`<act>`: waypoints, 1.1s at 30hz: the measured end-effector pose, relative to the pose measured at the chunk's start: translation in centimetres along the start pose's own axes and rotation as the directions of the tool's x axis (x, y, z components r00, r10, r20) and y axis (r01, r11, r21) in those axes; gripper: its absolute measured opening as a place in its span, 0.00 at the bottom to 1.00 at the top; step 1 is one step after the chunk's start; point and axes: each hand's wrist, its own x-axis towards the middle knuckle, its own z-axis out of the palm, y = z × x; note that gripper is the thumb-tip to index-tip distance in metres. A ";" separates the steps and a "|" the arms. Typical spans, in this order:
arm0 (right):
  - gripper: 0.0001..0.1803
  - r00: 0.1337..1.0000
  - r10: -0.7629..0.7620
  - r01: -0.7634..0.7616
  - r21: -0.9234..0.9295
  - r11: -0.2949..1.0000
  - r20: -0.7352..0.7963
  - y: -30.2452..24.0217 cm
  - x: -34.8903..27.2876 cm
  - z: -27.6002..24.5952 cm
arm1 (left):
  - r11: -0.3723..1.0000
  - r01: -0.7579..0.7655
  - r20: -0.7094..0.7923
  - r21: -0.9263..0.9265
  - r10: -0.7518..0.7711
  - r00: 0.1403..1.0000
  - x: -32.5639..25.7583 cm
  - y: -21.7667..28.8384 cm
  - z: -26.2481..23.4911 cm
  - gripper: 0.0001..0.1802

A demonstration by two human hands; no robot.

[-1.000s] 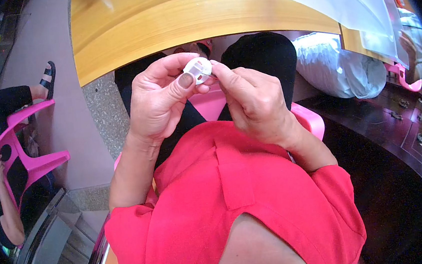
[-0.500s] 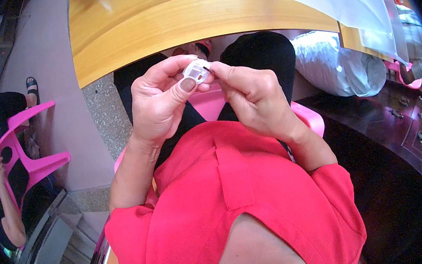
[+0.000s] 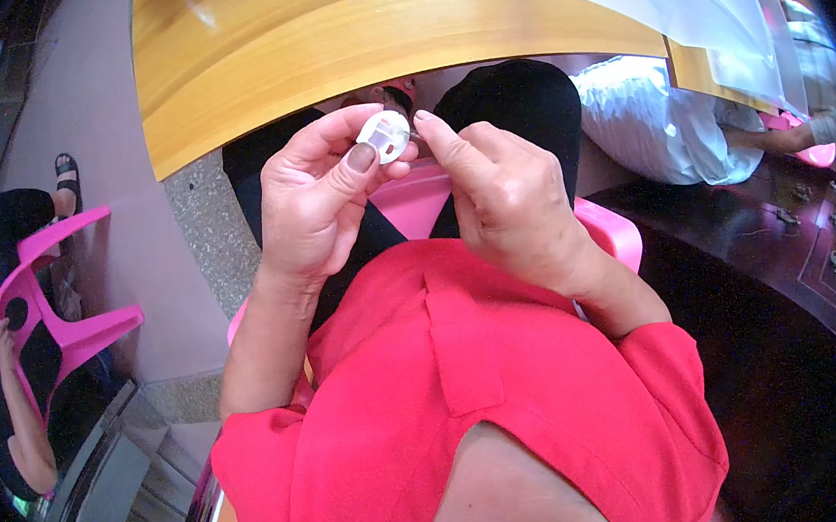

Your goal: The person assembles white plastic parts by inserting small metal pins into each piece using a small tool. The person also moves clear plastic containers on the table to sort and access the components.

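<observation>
The left hand (image 3: pixel 309 206), its fingers pinching the small, round, white plastic piece (image 3: pixel 389 133) above the black-clad lap (image 3: pixel 373 235), risked dropping it if the right hand (image 3: pixel 511 188), whose fingers' closure was unclear, nudged it.

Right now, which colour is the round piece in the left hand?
White; the round piece shows best in the head view.

Table (image 3: pixel 321 56), bag (image 3: pixel 630 123) and plastic chair (image 3: pixel 91 332) suggest a workroom.
</observation>
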 end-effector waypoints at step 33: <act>0.22 0.954 -0.110 0.207 -0.347 0.915 0.278 -1.0 0.4 -1.4 | 0.987 -0.063 0.075 0.149 0.053 0.996 -0.2 -0.5 -0.3 0.16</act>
